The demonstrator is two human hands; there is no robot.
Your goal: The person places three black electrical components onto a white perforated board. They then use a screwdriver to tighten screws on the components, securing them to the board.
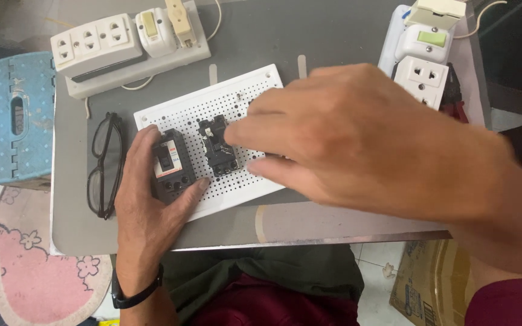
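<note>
On the grey worktop (333,36) a white perforated mounting board (212,108) is laid flat, and two black circuit breakers are seen on it. The larger breaker (173,164), at the board's near-left corner, is held by the left hand (146,199), with the thumb along its right side and the fingers against its left, so that grip is closed around the breaker body. The smaller breaker (217,145), just right of the first and near the board's middle, is being touched by the fingertips of the right hand (357,139); whether it is truly pinched cannot be told, since the fingers are blurred and hide its right side. Both breakers appear placed on the board, yet no wires are seen joined to them, and no screws can be made out, so fixing and wiring are judged still outstanding. Left of the board lie black eyeglasses (107,163); beyond it stands a white socket-and-switch assembly (122,45), and to its far right another socket block (421,54).
</note>
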